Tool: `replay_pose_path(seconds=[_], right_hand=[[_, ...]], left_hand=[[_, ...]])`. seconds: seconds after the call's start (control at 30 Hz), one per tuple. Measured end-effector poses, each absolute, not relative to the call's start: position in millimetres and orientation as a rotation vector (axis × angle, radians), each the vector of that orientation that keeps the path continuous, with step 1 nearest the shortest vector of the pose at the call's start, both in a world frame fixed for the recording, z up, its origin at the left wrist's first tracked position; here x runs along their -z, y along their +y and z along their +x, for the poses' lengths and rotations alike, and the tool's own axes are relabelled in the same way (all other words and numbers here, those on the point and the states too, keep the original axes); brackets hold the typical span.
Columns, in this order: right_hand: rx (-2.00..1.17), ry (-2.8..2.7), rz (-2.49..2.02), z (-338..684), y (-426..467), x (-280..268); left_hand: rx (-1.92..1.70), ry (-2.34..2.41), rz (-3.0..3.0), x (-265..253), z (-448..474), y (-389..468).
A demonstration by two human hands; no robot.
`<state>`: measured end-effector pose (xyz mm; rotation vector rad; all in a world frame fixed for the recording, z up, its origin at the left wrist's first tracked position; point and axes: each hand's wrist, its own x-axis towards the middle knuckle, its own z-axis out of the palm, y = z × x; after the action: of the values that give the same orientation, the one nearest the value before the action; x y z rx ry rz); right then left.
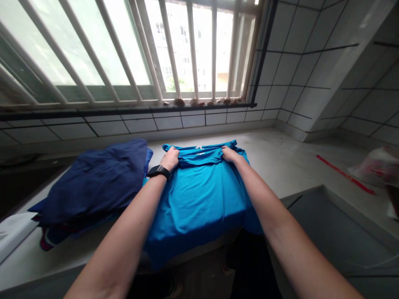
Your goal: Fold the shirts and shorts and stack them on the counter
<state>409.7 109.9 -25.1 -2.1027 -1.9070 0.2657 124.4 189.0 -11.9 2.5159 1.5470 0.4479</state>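
A bright blue shirt (202, 195) is spread over the counter, its lower part hanging past the front edge. Bunched cloth runs along its far end, where small white marks show. My left hand (170, 158), with a black watch on the wrist, is closed on the bunched cloth at the left. At the right end of the same fold, my right hand (230, 154) grips the fabric with its fingers closed. Beside my left forearm lies a pile of dark navy clothes (99, 182), stacked on the counter.
A barred window (193, 50) rises behind the counter (264, 145), with small brownish lumps on its sill. To the right are a red strip (344, 174), a clear plastic bag (377, 166) and a grey recess (336, 232). A white object (15, 232) sits at the left edge.
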Motion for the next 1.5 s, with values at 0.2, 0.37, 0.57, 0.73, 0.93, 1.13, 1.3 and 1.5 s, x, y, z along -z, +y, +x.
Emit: replay_pose_path(seconds=[0.2, 0.37, 0.57, 0.73, 0.93, 1.13, 1.3, 1.5], right_hand=[[-0.138, -1.78, -1.83, 413, 86, -9], [-0.215, -1.693, -1.425, 425, -15, -3], [-0.321, -1.948, -1.6, 413, -101, 62], [-0.264, -2.043, -1.789, 409, -93, 79], [-0.197, -2.06, -1.865, 421, -53, 73], [-0.227, -1.988, -1.995, 423, -10, 63], [-0.23, -1.966, -2.066, 417, 5, 45], [-0.117, -1.875, -1.738, 417, -34, 29]], left_hand=[[-0.833, 1.461, 2.526, -41, 113, 157], [-0.862, 1.368, 2.39, -37, 63, 78], [-0.577, 1.229, 2.477, 50, 23, 18], [-0.573, 1.265, 2.521, 77, 27, 23], [-0.496, 1.295, 2.545, 63, 45, 60], [-0.417, 1.505, 2.522, 57, 69, 100], [-0.365, 1.574, 2.529, 42, 77, 98], [-0.685, 1.547, 2.54, 12, 62, 48]])
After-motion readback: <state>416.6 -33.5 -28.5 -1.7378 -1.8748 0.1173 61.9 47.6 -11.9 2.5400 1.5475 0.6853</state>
